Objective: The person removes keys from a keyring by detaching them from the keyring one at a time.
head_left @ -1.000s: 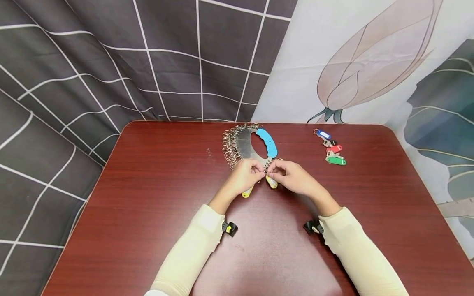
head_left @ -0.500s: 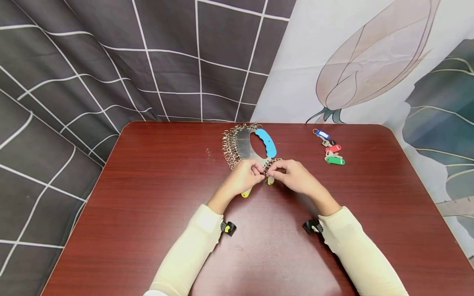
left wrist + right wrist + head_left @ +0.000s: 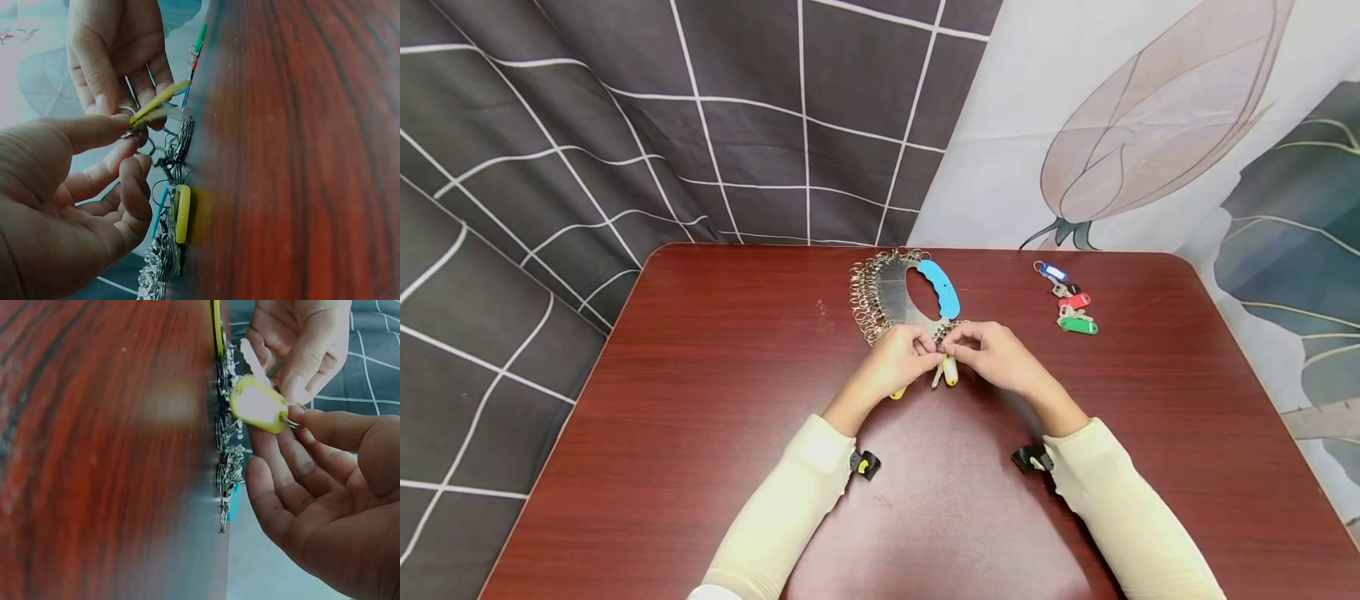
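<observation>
Both hands meet at the lower end of a curved metal plate (image 3: 893, 289) with a blue handle (image 3: 942, 290) and many small rings. My left hand (image 3: 901, 357) and right hand (image 3: 996, 357) pinch one small metal ring (image 3: 294, 424) between thumbs and fingertips. From it hang a yellow tag (image 3: 257, 405) and a silver key (image 3: 253, 359). In the left wrist view the yellow tag (image 3: 159, 102) sticks out beyond the left thumb. A second yellow tag (image 3: 182, 214) lies lower, by the rings on the table. Whether the pinched ring is linked to the plate's rings is hidden.
Keys with blue (image 3: 1055, 272), red (image 3: 1078, 301) and green (image 3: 1079, 326) tags, and a black one among them, lie at the back right of the brown table (image 3: 700, 417). Curtains (image 3: 760, 142) hang behind its far edge.
The yellow tag between the hands has swung downward, and its key now shows beside it. Both hands have shifted only slightly and stay together at the ring.
</observation>
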Motion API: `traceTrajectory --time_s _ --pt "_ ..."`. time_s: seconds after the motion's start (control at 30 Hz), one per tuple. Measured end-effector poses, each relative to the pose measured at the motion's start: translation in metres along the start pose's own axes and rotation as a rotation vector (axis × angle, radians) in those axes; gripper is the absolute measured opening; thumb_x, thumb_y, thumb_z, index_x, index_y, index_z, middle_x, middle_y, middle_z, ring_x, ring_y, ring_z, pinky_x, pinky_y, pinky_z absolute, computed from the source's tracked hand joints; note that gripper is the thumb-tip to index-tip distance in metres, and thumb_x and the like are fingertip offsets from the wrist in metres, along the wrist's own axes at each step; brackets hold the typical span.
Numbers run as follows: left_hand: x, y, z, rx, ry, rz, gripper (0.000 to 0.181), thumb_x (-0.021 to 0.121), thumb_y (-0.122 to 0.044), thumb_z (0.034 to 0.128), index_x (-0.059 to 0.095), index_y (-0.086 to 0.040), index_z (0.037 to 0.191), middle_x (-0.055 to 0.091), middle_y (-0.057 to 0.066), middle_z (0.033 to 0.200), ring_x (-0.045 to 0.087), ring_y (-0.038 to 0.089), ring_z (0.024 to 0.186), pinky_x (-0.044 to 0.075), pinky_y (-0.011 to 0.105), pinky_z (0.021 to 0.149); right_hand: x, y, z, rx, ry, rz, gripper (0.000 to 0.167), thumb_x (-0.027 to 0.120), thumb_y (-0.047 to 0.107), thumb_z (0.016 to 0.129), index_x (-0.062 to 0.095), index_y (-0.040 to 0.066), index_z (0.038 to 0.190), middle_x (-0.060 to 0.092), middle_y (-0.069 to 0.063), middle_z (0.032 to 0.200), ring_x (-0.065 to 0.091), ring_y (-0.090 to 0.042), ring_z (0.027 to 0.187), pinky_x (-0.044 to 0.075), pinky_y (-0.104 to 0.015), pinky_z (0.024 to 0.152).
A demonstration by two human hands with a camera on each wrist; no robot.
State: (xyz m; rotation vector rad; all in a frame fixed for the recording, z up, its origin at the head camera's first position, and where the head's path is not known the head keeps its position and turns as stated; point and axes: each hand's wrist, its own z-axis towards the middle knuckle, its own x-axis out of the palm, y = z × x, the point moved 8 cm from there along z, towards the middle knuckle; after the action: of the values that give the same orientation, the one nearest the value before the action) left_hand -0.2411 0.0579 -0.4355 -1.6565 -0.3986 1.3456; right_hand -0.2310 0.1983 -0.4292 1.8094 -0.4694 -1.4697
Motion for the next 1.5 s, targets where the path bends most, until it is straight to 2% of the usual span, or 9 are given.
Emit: traceTrajectory --time_s 0.13,0.37,0.53,0.7,0.8,0.93,1.1,1.33,1.5 --pt "-0.001 -0.002 0.0 0.011 -0.023 0.026 0.013 0.08 -0.017 0.0885 0.073 -0.009 0.081 0.075 0.003 0.078 0.062 0.005 0.066 0.05 0.019 0.067 0.0 0.0 -0.001 0.007 -0.007 0.011 0.009 0.068 0.014 0.099 0.076 0.012 0.1 0.077 -0.003 0.094 0.067 -0.015 0.087 0.052 -0.031 0.08" --pt "-0.001 -0.002 0.0 0.012 -0.043 0.041 0.01 0.078 -0.012 0.089 0.073 -0.008 0.081 0.074 0.003 0.077 0.06 0.006 0.065 0.049 0.02 0.066 0.001 0.003 -0.001 -0.011 -0.016 -0.004 0.007 0.07 0.01 0.097 0.076 0.012 0.1 0.076 -0.003 0.092 0.063 -0.013 0.08 0.05 -0.026 0.073" --pt "-0.002 -0.004 0.001 0.035 -0.061 0.066 0.01 0.077 -0.01 0.0892 0.072 -0.008 0.081 0.072 0.004 0.077 0.059 0.008 0.068 0.048 0.019 0.067 0.001 0.009 -0.002 -0.064 -0.054 -0.081 0.003 0.071 0.01 0.095 0.073 0.012 0.093 0.068 -0.002 0.087 0.06 -0.013 0.078 0.049 -0.027 0.071" --pt "-0.002 -0.006 0.0 0.06 -0.061 0.073 0.007 0.073 -0.007 0.0899 0.074 -0.008 0.083 0.07 0.003 0.08 0.058 0.008 0.07 0.047 0.02 0.069 -0.001 0.014 -0.002 -0.124 -0.11 -0.132 0.007 0.075 0.01 0.094 0.072 0.013 0.088 0.066 -0.001 0.081 0.059 -0.013 0.075 0.049 -0.028 0.069" --pt "-0.001 -0.005 0.0 0.061 -0.038 0.083 0.011 0.068 -0.005 0.0902 0.076 -0.009 0.084 0.068 0.001 0.08 0.056 0.009 0.073 0.046 0.021 0.071 -0.003 0.013 -0.002 -0.112 -0.126 -0.137 0.008 0.075 0.012 0.094 0.072 0.014 0.087 0.066 0.002 0.077 0.057 -0.013 0.072 0.047 -0.029 0.068" --pt "0.003 -0.005 0.0 0.048 0.002 0.089 0.01 0.071 -0.009 0.0914 0.077 -0.01 0.083 0.068 0.0 0.08 0.056 0.007 0.073 0.047 0.021 0.073 -0.003 0.012 -0.002 -0.091 -0.116 -0.137 0.009 0.074 0.014 0.095 0.071 0.015 0.086 0.063 0.004 0.072 0.053 -0.013 0.069 0.044 -0.03 0.066" --pt "0.001 -0.006 0.0 0.052 -0.004 0.086 0.01 0.076 -0.01 0.09 0.077 -0.01 0.08 0.07 0.001 0.079 0.059 0.007 0.071 0.048 0.018 0.069 -0.003 0.011 -0.002 -0.08 -0.103 -0.128 0.01 0.074 0.015 0.095 0.071 0.014 0.085 0.062 0.004 0.069 0.053 -0.012 0.065 0.044 -0.029 0.064" --pt "0.0 -0.007 -0.001 0.091 0.013 0.132 0.01 0.077 -0.008 0.0873 0.077 -0.011 0.078 0.069 0.001 0.078 0.06 0.008 0.072 0.049 0.017 0.069 0.001 -0.004 0.001 0.031 -0.033 -0.019 0.01 0.072 0.017 0.096 0.074 0.014 0.087 0.067 0.002 0.074 0.055 -0.013 0.067 0.045 -0.027 0.062" --pt "0.003 -0.005 -0.001 0.078 0.024 0.124 0.012 0.078 -0.014 0.0892 0.077 -0.012 0.078 0.07 -0.001 0.074 0.059 0.006 0.069 0.047 0.018 0.067 0.004 -0.006 0.001 0.045 -0.01 0.016 0.01 0.072 0.018 0.097 0.073 0.015 0.088 0.066 0.0 0.074 0.054 -0.015 0.066 0.044 -0.027 0.06"
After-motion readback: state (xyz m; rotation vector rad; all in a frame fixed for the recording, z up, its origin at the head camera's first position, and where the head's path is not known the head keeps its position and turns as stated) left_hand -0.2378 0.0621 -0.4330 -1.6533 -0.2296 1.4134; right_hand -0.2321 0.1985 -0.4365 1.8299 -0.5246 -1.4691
